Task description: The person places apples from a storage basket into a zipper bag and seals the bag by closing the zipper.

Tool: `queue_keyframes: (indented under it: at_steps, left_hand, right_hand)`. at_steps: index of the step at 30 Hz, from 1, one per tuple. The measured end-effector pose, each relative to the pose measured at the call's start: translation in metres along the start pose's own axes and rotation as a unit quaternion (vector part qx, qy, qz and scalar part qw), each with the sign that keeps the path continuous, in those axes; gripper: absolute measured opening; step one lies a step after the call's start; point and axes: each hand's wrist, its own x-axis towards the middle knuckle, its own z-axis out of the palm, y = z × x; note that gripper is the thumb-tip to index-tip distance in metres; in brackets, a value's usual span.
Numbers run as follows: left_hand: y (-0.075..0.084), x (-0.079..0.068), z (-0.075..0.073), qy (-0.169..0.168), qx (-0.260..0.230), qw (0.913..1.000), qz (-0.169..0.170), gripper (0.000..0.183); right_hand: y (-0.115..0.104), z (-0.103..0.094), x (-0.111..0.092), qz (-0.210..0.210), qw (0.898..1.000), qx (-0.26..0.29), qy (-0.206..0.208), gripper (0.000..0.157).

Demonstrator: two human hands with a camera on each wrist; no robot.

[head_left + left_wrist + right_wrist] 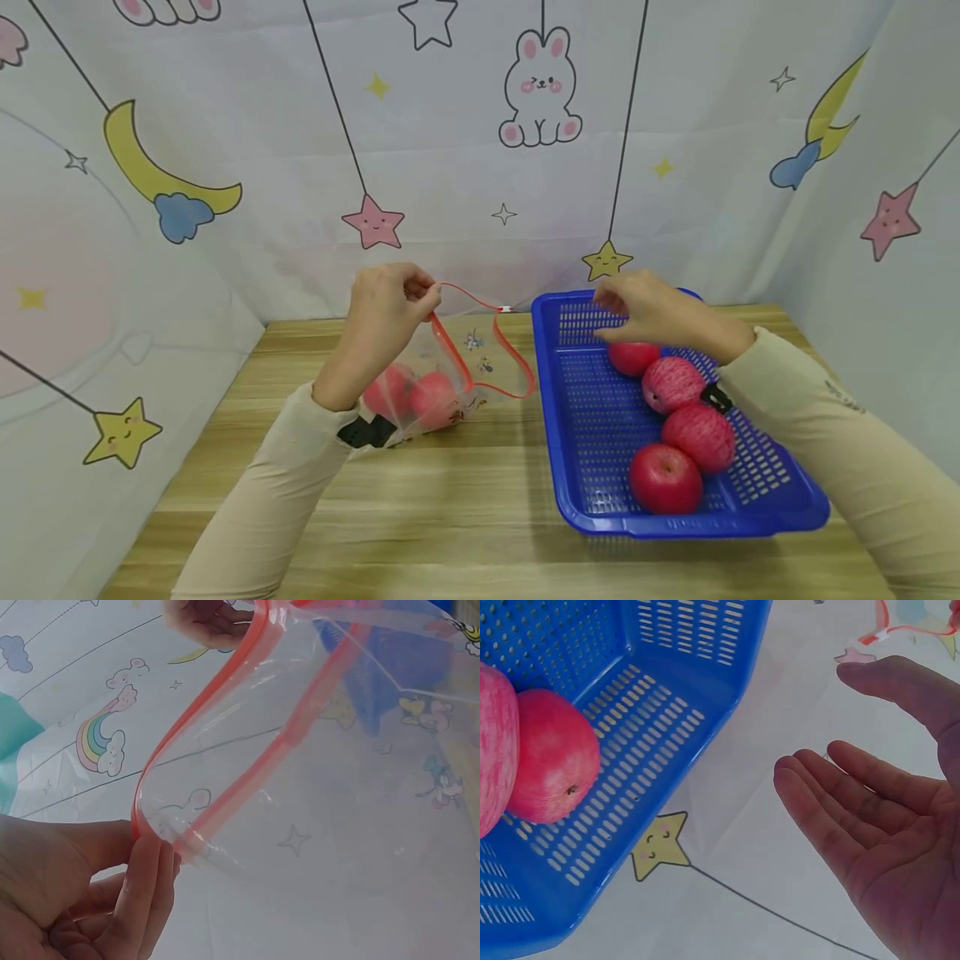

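While the left hand (390, 304) is pinching the red zip edge of a clear bag (480, 346) between thumb and fingers, the bag is sitting just left of the blue basket (675, 525), its mouth gaping toward the basket's left rim. Inside the bag, 2 apples (435, 400) are resting low down, left of the basket, and a white slider (506, 309) is showing on the red edge near the basket's far left corner. The right hand (648, 308) is hovering above the basket's far end, its fingers lying loosely bent and its thumb standing well apart from them; it is holding nothing. Beneath it and nearer, 4 red apples (666, 479) are lying in the basket, forming a line from its far end to its near rim. A wooden table (450, 508) is supporting the basket, and a cartoon-printed cloth (465, 167) is hanging behind it.
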Motion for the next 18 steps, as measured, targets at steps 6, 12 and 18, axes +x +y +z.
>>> queue_keyframes:
  at_steps: [6,12,18]
  left_hand:
    - [-0.001,0.000,-0.001,-0.006,-0.003,1.0000,0.000,0.010]
    - [-0.002,0.000,0.000,-0.012,-0.008,0.9999,0.002,0.011]
    - [-0.003,0.000,0.001,-0.012,-0.012,0.9998,0.005,0.011]
  right_hand:
    - [0.013,-0.001,-0.001,0.009,1.000,-0.007,-0.010,0.032]
    - [0.026,0.001,-0.002,0.041,0.998,-0.010,-0.048,0.039]
    - [0.036,0.003,-0.003,0.055,0.997,-0.010,-0.055,0.038]
